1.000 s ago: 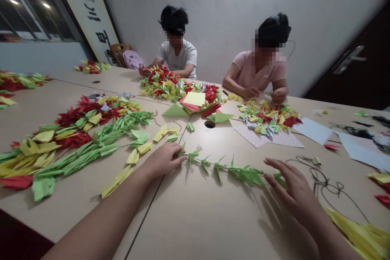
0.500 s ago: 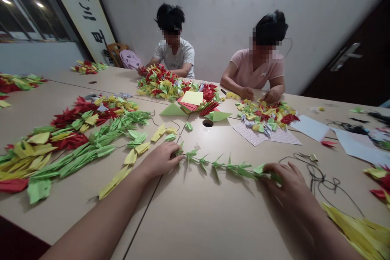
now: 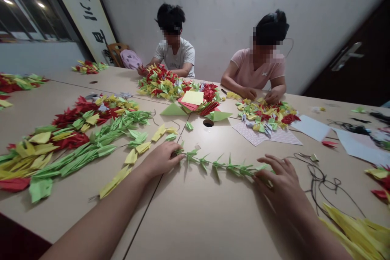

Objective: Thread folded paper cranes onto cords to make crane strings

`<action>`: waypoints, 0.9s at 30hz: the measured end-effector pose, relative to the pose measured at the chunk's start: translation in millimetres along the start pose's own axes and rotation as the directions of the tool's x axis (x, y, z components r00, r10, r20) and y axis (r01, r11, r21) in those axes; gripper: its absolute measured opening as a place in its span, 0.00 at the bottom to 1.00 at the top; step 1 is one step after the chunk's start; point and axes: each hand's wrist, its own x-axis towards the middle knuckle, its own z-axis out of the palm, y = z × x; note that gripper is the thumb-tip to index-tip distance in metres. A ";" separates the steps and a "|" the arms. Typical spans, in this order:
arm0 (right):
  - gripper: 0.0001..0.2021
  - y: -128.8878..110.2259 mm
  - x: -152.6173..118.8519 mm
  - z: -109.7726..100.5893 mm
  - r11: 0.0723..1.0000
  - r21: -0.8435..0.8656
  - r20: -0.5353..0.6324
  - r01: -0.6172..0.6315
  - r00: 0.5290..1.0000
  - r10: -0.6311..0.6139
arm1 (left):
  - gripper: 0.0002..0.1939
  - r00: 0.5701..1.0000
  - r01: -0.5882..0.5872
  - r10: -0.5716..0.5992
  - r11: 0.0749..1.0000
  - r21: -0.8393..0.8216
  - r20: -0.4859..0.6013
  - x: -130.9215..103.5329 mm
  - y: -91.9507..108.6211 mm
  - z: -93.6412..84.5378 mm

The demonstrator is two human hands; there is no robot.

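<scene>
A string of green folded paper cranes (image 3: 217, 164) stretches across the table between my hands. At its left end, my left hand (image 3: 163, 157) is closed on the string, thumb and fingers pinched together. My right hand (image 3: 278, 174) is at the right end, thumb and fingertips around the last green pieces, its other fingers raised. Just left of my left hand lies a string of yellow folded pieces (image 3: 131, 157). A tangle of dark cord (image 3: 318, 176) lies to the right of my right hand.
Piles of red, yellow and green cranes (image 3: 73, 130) cover the left side. Square papers (image 3: 192, 98) lie beyond the string, near a round table hole (image 3: 208, 123). Two people sit across the table, hands at crane piles. Large yellow pieces (image 3: 359, 227) lie at the near right.
My right hand has shifted slightly left along the green string, and its upper fingers are more raised and spread. My left hand has stayed in place.
</scene>
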 end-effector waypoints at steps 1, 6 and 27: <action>0.11 1.5 -0.6 0.6 1.000 -0.002 0.003 -0.005 1.000 0.005 | 0.13 1.000 0.000 0.000 1.000 0.002 -0.002 0.0 0.1 -0.2; 0.12 5.3 -1.8 -0.5 0.998 -0.029 0.031 -0.064 0.997 0.064 | 0.13 1.000 0.004 -0.004 1.000 0.000 -0.007 -0.3 1.7 -0.1; 0.14 2.2 3.9 -29.9 0.980 0.127 -0.036 -0.153 0.987 0.159 | 0.37 0.860 0.249 -0.372 0.903 0.350 0.348 -21.4 52.0 -7.8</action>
